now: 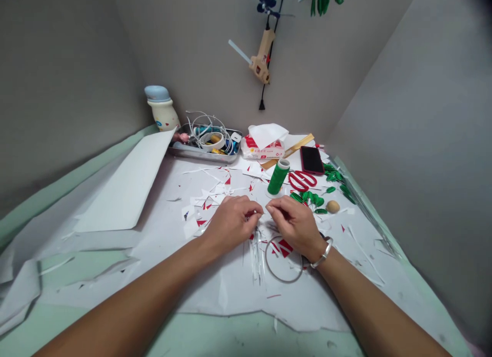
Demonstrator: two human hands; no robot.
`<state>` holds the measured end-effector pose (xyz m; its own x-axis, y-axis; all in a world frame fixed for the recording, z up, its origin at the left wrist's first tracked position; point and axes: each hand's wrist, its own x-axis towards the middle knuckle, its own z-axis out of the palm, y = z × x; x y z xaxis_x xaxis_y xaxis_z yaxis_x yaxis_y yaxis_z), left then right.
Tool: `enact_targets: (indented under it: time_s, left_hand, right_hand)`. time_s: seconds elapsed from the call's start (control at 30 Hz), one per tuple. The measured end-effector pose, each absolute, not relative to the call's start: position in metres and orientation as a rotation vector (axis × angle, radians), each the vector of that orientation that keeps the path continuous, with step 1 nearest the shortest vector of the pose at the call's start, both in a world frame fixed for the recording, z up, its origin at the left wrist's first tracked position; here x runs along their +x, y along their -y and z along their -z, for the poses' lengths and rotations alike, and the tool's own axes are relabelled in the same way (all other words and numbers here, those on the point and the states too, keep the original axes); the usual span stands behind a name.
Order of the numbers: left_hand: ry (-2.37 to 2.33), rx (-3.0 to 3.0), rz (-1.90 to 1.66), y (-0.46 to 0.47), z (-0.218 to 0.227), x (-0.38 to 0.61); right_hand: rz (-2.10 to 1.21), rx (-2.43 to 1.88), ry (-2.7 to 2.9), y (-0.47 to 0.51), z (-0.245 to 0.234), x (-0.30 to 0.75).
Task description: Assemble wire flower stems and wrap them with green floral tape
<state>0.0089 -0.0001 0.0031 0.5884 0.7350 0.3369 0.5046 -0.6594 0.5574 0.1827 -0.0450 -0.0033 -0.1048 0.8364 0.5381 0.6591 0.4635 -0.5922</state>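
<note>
My left hand (232, 221) and my right hand (294, 225) meet at the middle of the table, fingers pinched together on a small thing between them that I cannot make out; a bit of red shows at the left fingertips. Thin white strips (257, 259) hang down from below the hands. A wire ring (284, 259) lies on the white paper (230, 290) under my right wrist, which wears a silver bangle (323, 253). Red and white paper scraps (209, 201) lie scattered around. A spool of green thread (279, 176) stands just behind the hands.
Red scissors (302, 180), green leaf pieces (313, 198), a wooden bead (332, 206) and a phone (311, 160) lie at the right. A metal tray (192, 152) of cables, a tissue pack (263, 147), a folded white sheet (130, 183) and a bottle (162, 108) sit behind. A glue gun (262, 57) hangs on the wall.
</note>
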Motion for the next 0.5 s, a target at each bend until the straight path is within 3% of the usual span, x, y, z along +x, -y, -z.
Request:
enact_targets:
  time_s: [0.5]
  left_hand:
    - [-1.068, 2.251, -0.899, -0.0019, -0.0067, 0.0083]
  right_hand:
    - [-0.290, -1.240, 1.930, 0.0487, 0.0030, 0.1805]
